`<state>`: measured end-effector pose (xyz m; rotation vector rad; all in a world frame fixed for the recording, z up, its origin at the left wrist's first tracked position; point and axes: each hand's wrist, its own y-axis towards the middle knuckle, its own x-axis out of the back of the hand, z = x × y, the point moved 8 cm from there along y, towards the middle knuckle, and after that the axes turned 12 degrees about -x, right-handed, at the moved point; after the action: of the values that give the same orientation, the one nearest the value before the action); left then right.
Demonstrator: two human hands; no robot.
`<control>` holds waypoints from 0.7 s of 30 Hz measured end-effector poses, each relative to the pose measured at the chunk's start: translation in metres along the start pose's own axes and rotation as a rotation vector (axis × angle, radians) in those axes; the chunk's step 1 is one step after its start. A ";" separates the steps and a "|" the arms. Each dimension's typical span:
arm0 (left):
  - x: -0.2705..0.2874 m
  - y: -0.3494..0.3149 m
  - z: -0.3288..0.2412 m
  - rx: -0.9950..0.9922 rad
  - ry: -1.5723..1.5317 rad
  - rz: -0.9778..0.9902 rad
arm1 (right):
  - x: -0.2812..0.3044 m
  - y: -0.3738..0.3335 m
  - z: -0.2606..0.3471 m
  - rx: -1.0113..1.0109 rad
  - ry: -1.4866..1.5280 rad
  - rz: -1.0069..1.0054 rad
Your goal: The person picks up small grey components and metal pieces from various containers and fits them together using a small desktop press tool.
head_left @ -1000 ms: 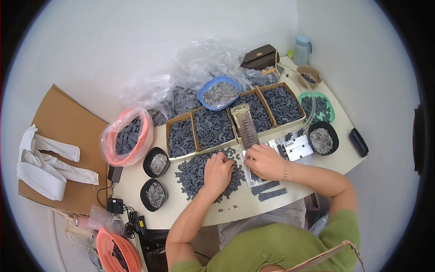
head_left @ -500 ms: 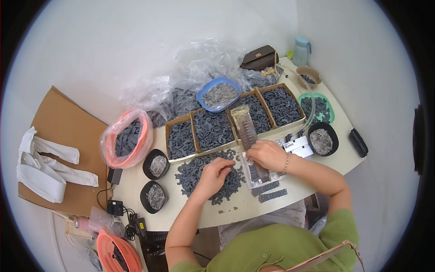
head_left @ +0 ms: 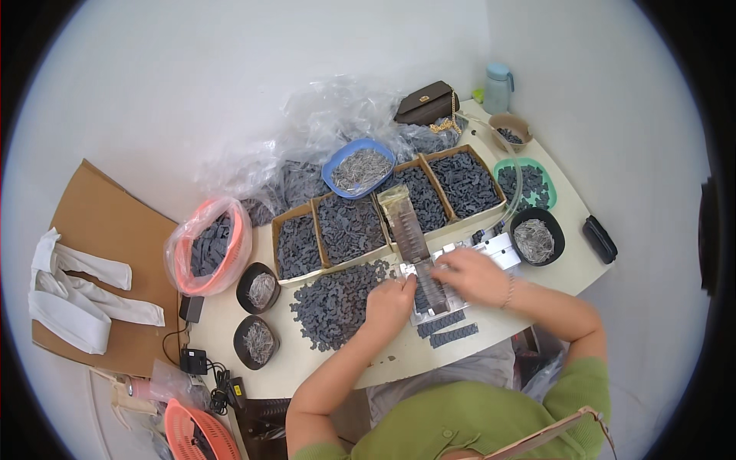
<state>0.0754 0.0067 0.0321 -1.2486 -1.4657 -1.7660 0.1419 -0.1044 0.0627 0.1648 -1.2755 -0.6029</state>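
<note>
Left hand (head_left: pixel 390 307) has moved right, to the tray (head_left: pixel 420 318).

Head fisheye, left of the pair, was worn above left hand (head_left: pixel 390 305) and right hand (head_left: pixel 477 277), pitched down and forward. Both were framed near centre, mid-range; table (head_left: pixel 576 264) was covered around them, wall (head_left: pixel 192 84) caught beyond.

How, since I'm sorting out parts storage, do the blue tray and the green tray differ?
The blue tray holds thin silvery pins; the green tray holds dark grey pieces.
The blue tray is at the back of the row of cardboard boxes; the green tray is to the row's right.
Both are open-topped, with rounded corners.
</note>
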 end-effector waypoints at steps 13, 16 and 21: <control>0.017 -0.006 0.049 0.198 -0.032 0.045 | 0.088 -0.042 -0.235 -0.881 -0.338 0.125; 0.007 -0.004 0.054 0.156 -0.207 0.075 | 0.072 -0.043 -0.260 -0.911 -0.123 0.216; 0.000 0.002 0.059 0.248 -0.264 0.117 | 0.061 -0.040 -0.273 -0.891 -0.149 0.189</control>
<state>0.0964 0.0621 0.0321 -1.4414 -1.6609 -1.3360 0.3924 -0.2264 0.0142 -0.7402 -1.0419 -0.9732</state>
